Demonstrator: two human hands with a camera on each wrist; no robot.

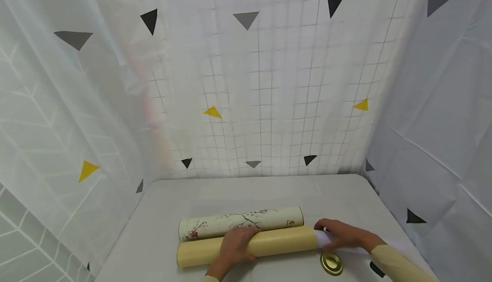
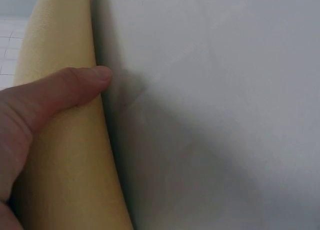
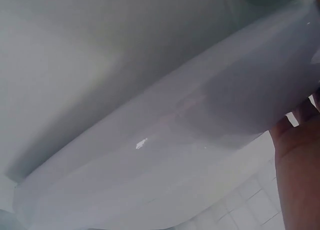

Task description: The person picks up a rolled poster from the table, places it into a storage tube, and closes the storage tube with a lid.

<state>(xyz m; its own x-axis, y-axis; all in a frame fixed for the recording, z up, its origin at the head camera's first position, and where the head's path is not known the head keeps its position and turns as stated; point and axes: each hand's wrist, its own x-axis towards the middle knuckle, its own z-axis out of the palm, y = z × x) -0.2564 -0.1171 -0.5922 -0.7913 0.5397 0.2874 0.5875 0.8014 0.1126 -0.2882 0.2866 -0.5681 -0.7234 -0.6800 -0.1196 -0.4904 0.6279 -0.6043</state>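
Note:
A long yellow cardboard tube (image 1: 284, 242) lies across the table, tilted slightly up toward its right end. My left hand (image 1: 236, 245) grips it around the middle, its thumb (image 2: 75, 88) laid over the near side in the left wrist view. From the tube's right end sticks out a glossy white roll of paper or film (image 3: 150, 140), its inner end hidden inside the tube. Close to that opening, my right hand (image 1: 344, 234) holds the roll with curled fingers, which the right wrist view shows only partly at its right edge.
Behind the yellow tube lies a pale tube with a blossom-branch print (image 1: 238, 223). A round gold lid (image 1: 331, 263) rests below the right hand, with a small dark object (image 1: 377, 269) partly covered by the sleeve. Patterned white sheeting (image 1: 246, 81) hangs behind the table (image 1: 230, 192).

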